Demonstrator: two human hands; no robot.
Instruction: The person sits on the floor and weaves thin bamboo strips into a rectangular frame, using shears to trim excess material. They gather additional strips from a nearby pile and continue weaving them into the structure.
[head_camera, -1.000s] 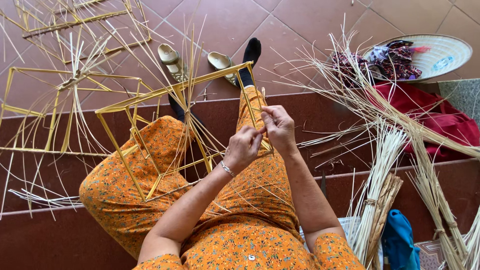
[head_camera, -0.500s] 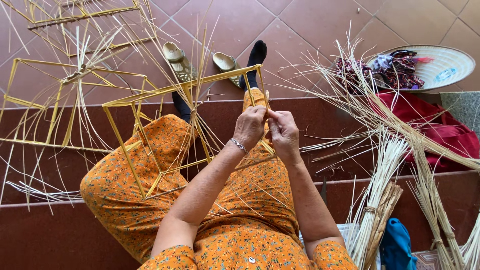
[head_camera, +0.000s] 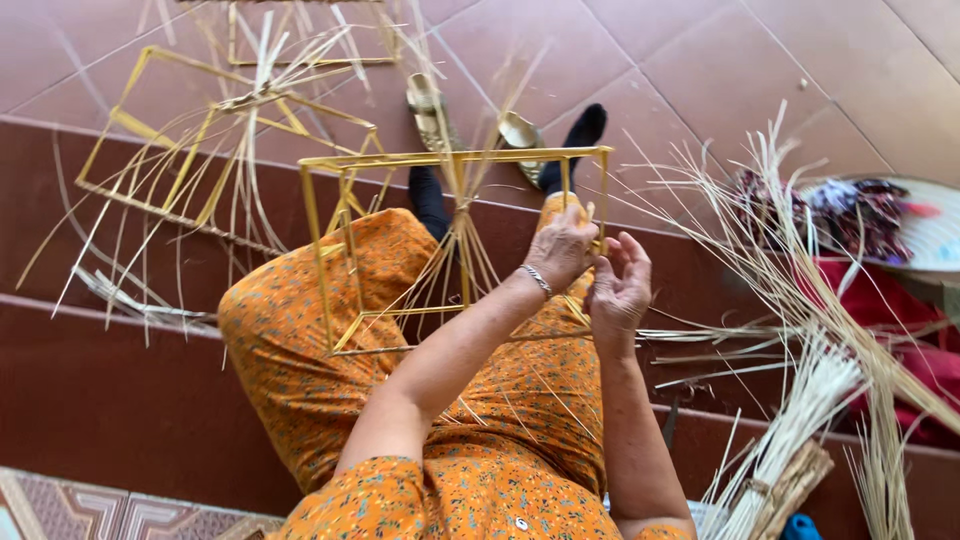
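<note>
Since half a second ago the hands have parted: the right hand (head_camera: 622, 285) has drawn back from the yellow frame (head_camera: 450, 160), its grip now open and empty. The left hand (head_camera: 562, 245) keeps its grip closed on the frame's right upright, which runs away from the person over the orange-clad knees. It is the nearer hand. Beyond lie the sandals (head_camera: 428, 105) and other frames (head_camera: 200, 110) on the tiled floor (head_camera: 700, 60).

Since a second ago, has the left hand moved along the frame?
Yes. The left hand has risen from below the right hand to the bamboo frame's right post, judged against the orange knee.
</note>
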